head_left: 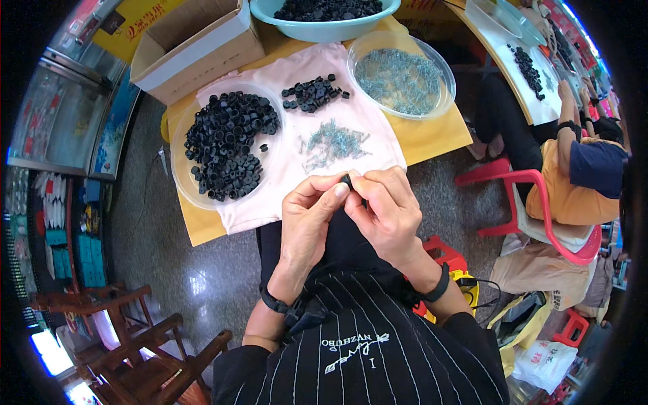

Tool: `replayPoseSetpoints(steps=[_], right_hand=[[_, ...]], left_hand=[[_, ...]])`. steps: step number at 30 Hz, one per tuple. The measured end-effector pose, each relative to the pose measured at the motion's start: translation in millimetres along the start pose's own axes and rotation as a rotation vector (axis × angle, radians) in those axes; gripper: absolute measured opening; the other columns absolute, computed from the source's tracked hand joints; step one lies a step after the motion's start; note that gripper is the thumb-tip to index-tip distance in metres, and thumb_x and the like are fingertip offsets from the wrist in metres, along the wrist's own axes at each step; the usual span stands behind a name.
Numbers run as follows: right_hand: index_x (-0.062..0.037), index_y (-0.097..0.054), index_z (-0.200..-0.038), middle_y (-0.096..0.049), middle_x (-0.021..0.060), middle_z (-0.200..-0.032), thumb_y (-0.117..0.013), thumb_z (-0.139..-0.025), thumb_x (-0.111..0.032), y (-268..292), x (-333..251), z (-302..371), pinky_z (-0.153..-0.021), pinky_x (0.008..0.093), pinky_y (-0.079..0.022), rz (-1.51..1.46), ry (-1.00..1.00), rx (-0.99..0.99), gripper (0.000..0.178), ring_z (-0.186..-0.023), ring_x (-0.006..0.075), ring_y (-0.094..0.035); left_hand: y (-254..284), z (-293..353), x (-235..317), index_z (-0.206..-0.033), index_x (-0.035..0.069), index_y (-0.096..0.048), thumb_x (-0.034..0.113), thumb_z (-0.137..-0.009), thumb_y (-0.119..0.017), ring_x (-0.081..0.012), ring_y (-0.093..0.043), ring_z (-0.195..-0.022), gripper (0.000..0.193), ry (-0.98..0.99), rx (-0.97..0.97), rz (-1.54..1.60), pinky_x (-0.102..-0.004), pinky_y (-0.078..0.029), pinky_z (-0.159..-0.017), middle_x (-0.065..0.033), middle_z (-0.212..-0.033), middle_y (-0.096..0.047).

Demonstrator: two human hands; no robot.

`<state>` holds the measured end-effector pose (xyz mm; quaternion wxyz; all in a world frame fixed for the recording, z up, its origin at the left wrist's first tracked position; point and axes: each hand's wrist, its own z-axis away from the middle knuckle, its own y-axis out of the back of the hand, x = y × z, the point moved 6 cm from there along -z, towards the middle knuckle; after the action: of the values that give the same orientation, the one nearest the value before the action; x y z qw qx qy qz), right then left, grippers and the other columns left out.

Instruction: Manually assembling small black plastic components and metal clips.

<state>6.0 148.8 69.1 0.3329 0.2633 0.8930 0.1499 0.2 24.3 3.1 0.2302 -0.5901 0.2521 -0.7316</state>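
Observation:
Close to my body, in front of the table's near edge, a small black plastic part (347, 181) is pinched between both hands. My left hand (305, 223) holds it with thumb and forefinger, and my right hand (390, 210) grips it from the other side with curled fingers. Much of the part is hidden by the fingertips. Just beyond lies a loose heap of thin silvery metal pieces (335, 144), like screws or pins, on a pale pink cloth (381, 150). Farther back is a small pile of black parts (314, 94). Black round caps (233, 118) fill a clear shallow tray (177, 162) at left.
A clear round tub (451, 86) of silvery pieces stands back right, near a light blue basin (324, 30) of black parts. An open cardboard box (202, 57) is back left. Right of me, another person sits on a red plastic chair (540, 192); wooden chairs (135, 351) stand lower left.

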Motion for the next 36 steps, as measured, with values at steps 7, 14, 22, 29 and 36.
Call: replayPoseSetpoints(steps=[7, 14, 22, 29, 36], right_hand=[[-0.0026, -0.064, -0.095, -0.059, 0.007, -0.086, -0.072, -0.072, 0.006, -2.1, 23.2, 8.5, -0.049, 0.024, -0.044, -0.275, -0.294, -0.046, 0.026, -0.057, 0.0101, -0.052], [-0.0011, -0.064, -0.098, -0.06, 0.0068, -0.089, -0.07, -0.076, 0.005, 2.0, 19.6, -2.6, -0.051, 0.0208, -0.047, -0.269, -0.282, -0.121, 0.024, -0.063, 0.0078, -0.057], [0.0033, -0.067, -0.104, -0.065, 0.0069, -0.091, -0.062, -0.087, -0.001, -3.6, 39.0, 2.3, -0.058, 0.0203, -0.053, -0.681, -0.646, -0.24, 0.018, -0.07, 0.0087, -0.062], [0.0035, -0.068, -0.101, -0.067, 0.0083, -0.086, -0.066, -0.083, -0.001, -0.1, 38.0, -4.9, -0.06, 0.0203, -0.052, -0.593, -0.552, -0.289, 0.018, -0.071, 0.0082, -0.063], [0.0036, -0.067, -0.098, -0.067, 0.008, -0.088, -0.067, -0.081, 0.0, 2.8, 39.6, -6.2, -0.061, 0.0211, -0.053, -0.503, -0.441, -0.315, 0.018, -0.073, 0.0084, -0.064]], left_hand=[[1.1, -6.0, -5.6, -0.105, 0.0, -0.065, 0.004, -0.088, -0.065, -0.0122, -0.064, -0.087, 0.017, 0.046, -0.035, -0.005, -0.0268, -0.052, -0.082, -0.0081, -0.099, -0.068], [-1.2, -8.3, 5.3, -0.109, 0.0, -0.064, 0.0, -0.084, -0.068, -0.0114, -0.063, -0.092, 0.025, -0.11, -0.022, -0.131, -0.0254, -0.051, -0.083, -0.007, -0.102, -0.067], [-6.7, -4.6, 24.6, -0.108, -0.003, -0.066, -0.009, -0.081, -0.067, -0.0155, -0.062, -0.096, 0.027, -0.447, -0.099, -0.566, -0.0254, -0.05, -0.083, -0.0116, -0.104, -0.064], [-7.9, -5.3, 28.3, -0.112, -0.005, -0.063, -0.011, -0.083, -0.063, -0.0156, -0.061, -0.098, 0.03, -0.512, -0.178, -0.718, -0.0254, -0.05, -0.085, -0.0126, -0.109, -0.062], [-6.2, -7.2, 25.5, -0.108, -0.003, -0.065, -0.008, -0.08, -0.067, -0.0131, -0.061, -0.091, 0.029, -0.428, -0.129, -0.63, -0.0234, -0.049, -0.079, -0.0102, -0.103, -0.065]])
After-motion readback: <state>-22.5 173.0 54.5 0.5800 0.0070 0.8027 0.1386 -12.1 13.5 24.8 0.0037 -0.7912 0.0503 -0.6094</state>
